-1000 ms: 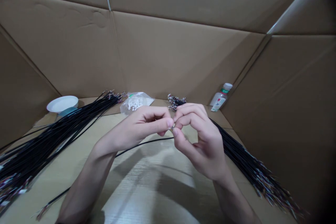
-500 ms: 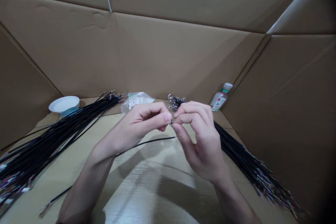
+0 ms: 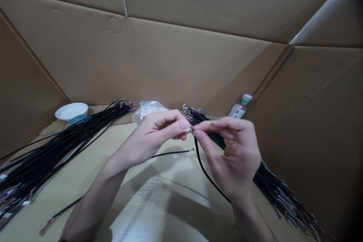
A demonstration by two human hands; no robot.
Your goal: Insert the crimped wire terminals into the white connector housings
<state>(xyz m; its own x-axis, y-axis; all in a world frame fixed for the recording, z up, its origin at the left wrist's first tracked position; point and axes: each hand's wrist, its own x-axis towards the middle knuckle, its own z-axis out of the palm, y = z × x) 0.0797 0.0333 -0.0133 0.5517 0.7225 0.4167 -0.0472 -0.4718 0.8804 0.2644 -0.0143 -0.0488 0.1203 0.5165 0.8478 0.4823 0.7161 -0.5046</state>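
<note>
Near the middle of the head view, my left hand pinches a small white connector between thumb and fingers. Just right of it, the thumb and fingertips of my right hand are closed on thin coloured wires at the end of a black cable. That cable hangs from the fingertips and curves down to the right, passing behind my right wrist. Another black cable lies on the cardboard surface behind my left forearm, with bare wire ends showing at the lower left.
A large bundle of black cables lies at left, another at right. Along the back are a white bowl, a plastic bag of white pieces and a bottle. Cardboard walls stand around the surface.
My right hand has shifted right and turned, with its fingers more stretched out. The white connector and the hanging black cable now show. My left hand has moved slightly right.
</note>
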